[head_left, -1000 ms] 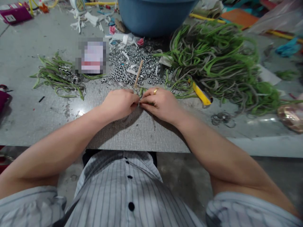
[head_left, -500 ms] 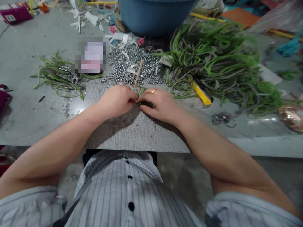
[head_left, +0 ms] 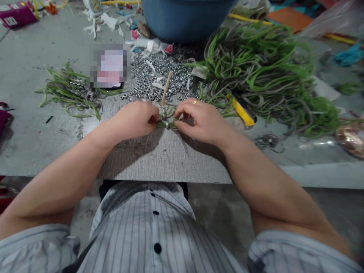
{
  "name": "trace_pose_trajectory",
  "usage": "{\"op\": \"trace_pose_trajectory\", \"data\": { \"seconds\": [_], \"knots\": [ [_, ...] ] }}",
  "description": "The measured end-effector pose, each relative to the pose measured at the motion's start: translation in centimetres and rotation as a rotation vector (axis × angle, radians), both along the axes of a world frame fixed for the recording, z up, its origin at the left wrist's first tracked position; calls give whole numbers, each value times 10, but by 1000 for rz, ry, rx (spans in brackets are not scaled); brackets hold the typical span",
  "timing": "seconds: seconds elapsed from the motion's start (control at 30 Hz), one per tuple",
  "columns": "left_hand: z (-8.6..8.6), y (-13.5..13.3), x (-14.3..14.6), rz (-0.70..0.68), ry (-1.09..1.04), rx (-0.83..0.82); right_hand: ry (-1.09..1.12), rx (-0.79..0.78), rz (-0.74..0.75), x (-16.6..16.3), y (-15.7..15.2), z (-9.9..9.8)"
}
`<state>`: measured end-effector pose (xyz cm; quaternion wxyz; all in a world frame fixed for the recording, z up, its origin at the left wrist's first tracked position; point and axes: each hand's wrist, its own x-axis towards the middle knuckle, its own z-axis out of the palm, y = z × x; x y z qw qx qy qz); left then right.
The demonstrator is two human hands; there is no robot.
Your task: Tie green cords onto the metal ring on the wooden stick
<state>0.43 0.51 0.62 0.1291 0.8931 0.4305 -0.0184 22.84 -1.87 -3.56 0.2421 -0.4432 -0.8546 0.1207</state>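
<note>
My left hand [head_left: 136, 119] and my right hand [head_left: 203, 119] meet over the grey table [head_left: 159, 159], both pinched on a short green cord [head_left: 166, 123] with a small metal nut on it. The right hand wears a gold ring. Just beyond my fingers lies a heap of small metal nuts [head_left: 159, 81] with a thin wooden stick [head_left: 166, 88] standing in it. A big tangle of green and grey cords [head_left: 264, 72] sprawls to the right of the nuts.
A smaller bunch of green cords with nuts [head_left: 71, 94] lies at the left. A yellow utility knife [head_left: 241, 112] rests right of my right hand. A blue tub [head_left: 184, 17] stands at the back, with scraps and a magenta box [head_left: 15, 13] around.
My hands have drawn slightly apart and moved a little away from me, so the green cord with its nut now shows between the fingertips.
</note>
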Motion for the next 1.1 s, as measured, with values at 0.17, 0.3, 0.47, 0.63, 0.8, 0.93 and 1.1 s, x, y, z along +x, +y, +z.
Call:
{"op": "trace_pose_trajectory", "data": {
  "seconds": [0.17,0.3,0.47,0.63,0.8,0.93,1.1],
  "knots": [
    [4,-4,-3,-11,-30,-3,-192,-105,-24,6,0,9],
    [2,-7,-1,6,-38,21,-257,-152,-11,4,1,9],
    [-4,-3,2,7,-20,21,-283,-201,1,1,1,12],
    [0,3,-1,0,-49,-14,-277,-239,25,2,1,15],
    [3,6,-4,14,-11,-29,-251,-232,26,2,0,17],
    [0,7,-4,4,-14,-20,-176,-244,-47,2,-2,18],
    [-3,7,-5,-25,-37,6,-108,-141,-37,-2,-3,9]
  ]
}}
